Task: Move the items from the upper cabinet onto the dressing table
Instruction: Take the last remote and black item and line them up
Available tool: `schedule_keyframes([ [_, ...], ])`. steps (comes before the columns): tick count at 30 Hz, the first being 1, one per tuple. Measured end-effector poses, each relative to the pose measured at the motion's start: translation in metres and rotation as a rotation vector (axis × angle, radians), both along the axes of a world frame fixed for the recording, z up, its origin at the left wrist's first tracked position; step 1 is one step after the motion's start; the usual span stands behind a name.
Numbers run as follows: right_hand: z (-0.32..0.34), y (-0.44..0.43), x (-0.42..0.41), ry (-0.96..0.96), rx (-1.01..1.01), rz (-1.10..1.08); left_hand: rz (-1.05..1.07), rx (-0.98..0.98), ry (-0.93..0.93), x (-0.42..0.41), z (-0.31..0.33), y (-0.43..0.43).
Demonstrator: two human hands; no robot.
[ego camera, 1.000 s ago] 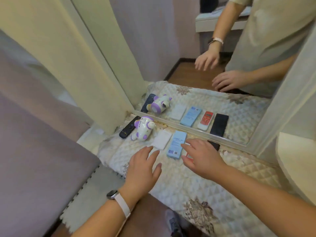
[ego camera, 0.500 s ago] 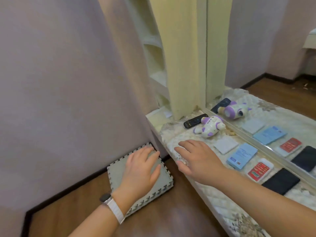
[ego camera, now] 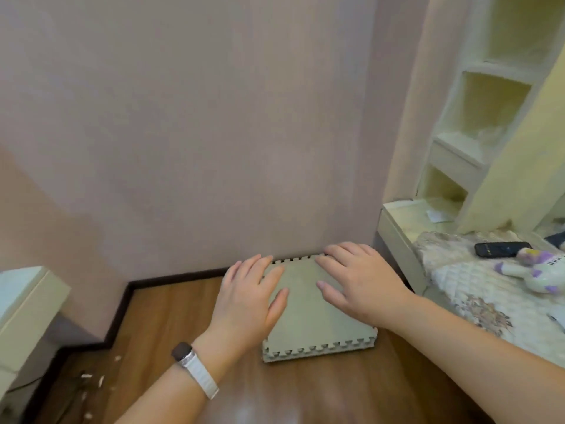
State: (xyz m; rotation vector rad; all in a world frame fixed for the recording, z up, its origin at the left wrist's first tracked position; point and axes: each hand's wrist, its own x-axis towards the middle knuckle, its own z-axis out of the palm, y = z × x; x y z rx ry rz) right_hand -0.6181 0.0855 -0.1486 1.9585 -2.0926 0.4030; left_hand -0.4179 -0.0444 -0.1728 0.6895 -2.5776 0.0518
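While turned toward the pink wall [ego camera: 183, 123], away from the counter [ego camera: 477, 289] at far right. Empty shelf niches [ego camera: 489, 108] above it, no items visible inside. Foam puzzle mat stack [ego camera: 318, 325] on the wood floor [ego camera: 171, 319]. Left hand [ego camera: 247, 304] and right hand [ego camera: 357, 283] hovering over it, fingers spread wide, holding nothing. On the counter's quilted cover, black remote [ego camera: 501, 249] beside purple-white toy [ego camera: 538, 270]. Risk: stumbling on the mat, or a blind elbow knocking the toy off.

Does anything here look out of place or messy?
Yes. Small pale scraps lie scattered on the wood floor at lower left, like litter. A loose paper lies on the bottom shelf. Nothing else stands out.
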Motion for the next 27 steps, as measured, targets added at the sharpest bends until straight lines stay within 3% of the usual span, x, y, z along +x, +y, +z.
schedule_keyframes([
  [12,0.011,-0.173,0.150,0.075,0.003,0.327,0.381,0.106,0.094,0.172,0.000,-0.094],
  [27,-0.002,-0.387,0.228,0.026,-0.036,0.777,0.839,0.118,-0.033,0.251,0.012,-0.206],
])
